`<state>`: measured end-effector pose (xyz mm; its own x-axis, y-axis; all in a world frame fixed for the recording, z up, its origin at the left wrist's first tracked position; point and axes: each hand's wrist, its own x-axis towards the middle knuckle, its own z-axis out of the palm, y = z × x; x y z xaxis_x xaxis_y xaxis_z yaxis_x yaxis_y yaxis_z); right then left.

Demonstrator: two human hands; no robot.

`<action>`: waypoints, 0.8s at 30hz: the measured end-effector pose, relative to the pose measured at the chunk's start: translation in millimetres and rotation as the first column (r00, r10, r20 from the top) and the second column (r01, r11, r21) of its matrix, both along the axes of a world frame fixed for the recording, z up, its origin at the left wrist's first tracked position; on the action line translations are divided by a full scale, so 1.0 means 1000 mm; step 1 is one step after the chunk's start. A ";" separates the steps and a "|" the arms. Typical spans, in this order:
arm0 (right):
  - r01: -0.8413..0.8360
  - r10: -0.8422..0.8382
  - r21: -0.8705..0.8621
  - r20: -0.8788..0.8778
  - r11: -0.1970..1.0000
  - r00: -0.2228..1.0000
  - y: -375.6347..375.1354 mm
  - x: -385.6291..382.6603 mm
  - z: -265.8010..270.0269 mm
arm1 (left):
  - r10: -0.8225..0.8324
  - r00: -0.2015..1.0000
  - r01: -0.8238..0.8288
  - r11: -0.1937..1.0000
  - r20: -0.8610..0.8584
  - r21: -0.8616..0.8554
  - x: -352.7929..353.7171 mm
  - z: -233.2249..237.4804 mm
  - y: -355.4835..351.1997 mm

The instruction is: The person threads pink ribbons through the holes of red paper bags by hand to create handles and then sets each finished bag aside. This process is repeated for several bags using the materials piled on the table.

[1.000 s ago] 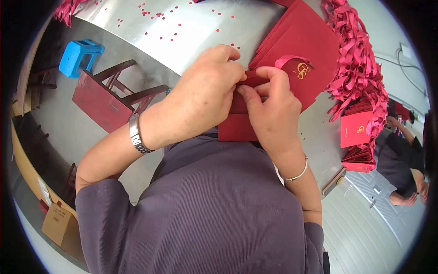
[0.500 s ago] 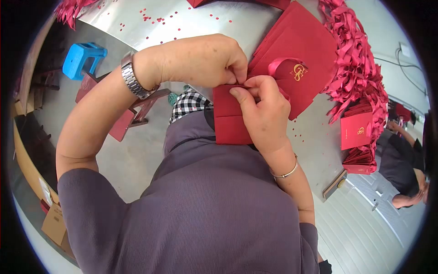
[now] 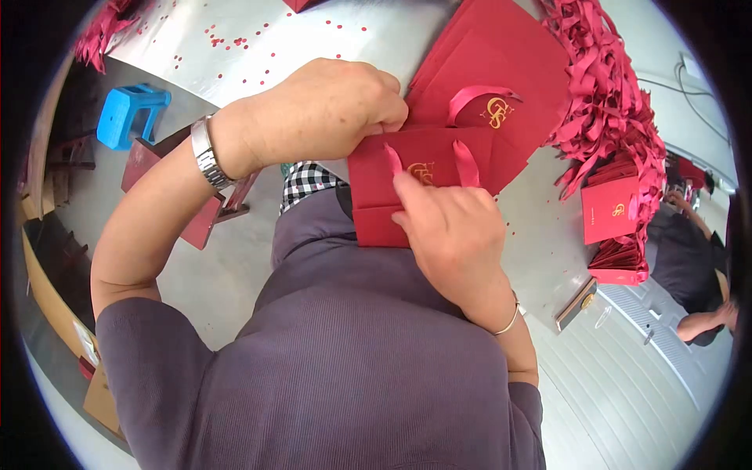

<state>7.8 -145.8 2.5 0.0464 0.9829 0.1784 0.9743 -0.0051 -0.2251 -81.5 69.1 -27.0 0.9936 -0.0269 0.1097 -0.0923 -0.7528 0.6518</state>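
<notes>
A red paper gift bag (image 3: 372,188) with a gold emblem, partly covered, lies in front of my torso at the table edge. Two pink ribbon handles (image 3: 465,163) hang over its front. At the bag's top left corner, my left hand (image 3: 341,106) is closed with curled fingers, the fingertips partly hidden. Across the bag's front lies my right hand (image 3: 458,239), fingers extended, the index fingertip touching the left ribbon. Behind it is a fanned stack of red bags (image 3: 513,63), the top one showing a gold emblem and a ribbon loop.
Many ribboned bags (image 3: 599,86) are heaped along the right, with another emblem bag (image 3: 611,210) at their near end. Red dots are scattered on the pale table (image 3: 305,47). A blue stool (image 3: 117,117) stands on the left floor. Another person (image 3: 685,262) is at far right.
The ribbon handles and emblem now show on the near bag's front. My right hand has moved down from its top edge and unbent its fingers; my left hand stays at the top.
</notes>
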 end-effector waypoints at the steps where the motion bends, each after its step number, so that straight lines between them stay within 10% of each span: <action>1: -0.057 0.056 0.074 0.015 0.996 0.998 -0.003 0.000 -0.001 | 0.001 1.000 0.000 0.999 -0.016 0.033 0.002 0.000 0.000; 9: -0.039 0.020 0.308 0.064 0.951 0.998 -0.010 0.004 -0.019 | 0.006 1.000 -0.004 0.998 -0.025 0.070 0.005 0.000 0.000; 15: 0.239 -0.201 0.152 -0.227 0.959 0.953 -0.034 0.006 -0.057 | 0.029 0.999 -0.029 1.000 -0.032 0.004 0.005 -0.004 -0.001; 17: 0.253 -0.209 0.164 -0.246 0.953 0.946 -0.033 0.008 -0.060 | 0.150 0.968 -0.172 0.980 0.201 0.097 0.012 -0.007 0.006; 24: 0.268 -0.214 0.117 -0.346 0.956 0.913 -0.033 0.011 -0.057 | 0.417 0.904 -0.425 0.865 0.091 0.267 0.037 0.017 0.062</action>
